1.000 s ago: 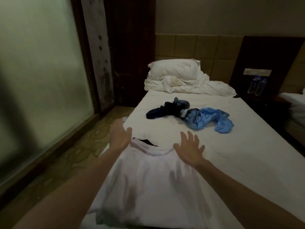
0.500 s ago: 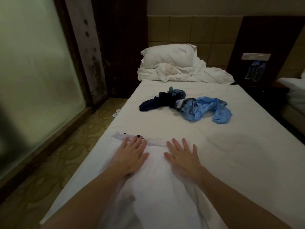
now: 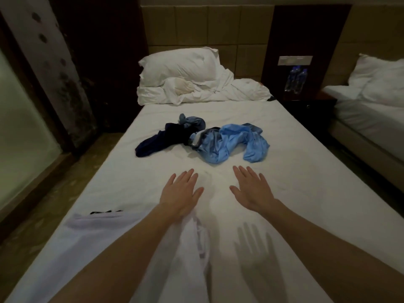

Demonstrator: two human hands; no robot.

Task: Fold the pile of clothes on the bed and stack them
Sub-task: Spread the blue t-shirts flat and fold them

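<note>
Left hand [image 3: 181, 192] and right hand [image 3: 251, 189] reach flat, fingers spread, holding nothing, toward the far blue shirt [image 3: 231, 142], past the near white garment [image 3: 105, 243], likely next for folding.

- White garment [image 3: 113, 243]: lay flat at lower left of frame on the bed [image 3: 306, 171], pale fabric, right edge bunched into folds near lower centre; dark strip showing at its far edge.
- Dark navy garment [image 3: 159, 139]: crumpled, centre of frame, touching the next.
- Light blue garment [image 3: 234, 143]: rumpled heap just right of it, unfolded.
</note>
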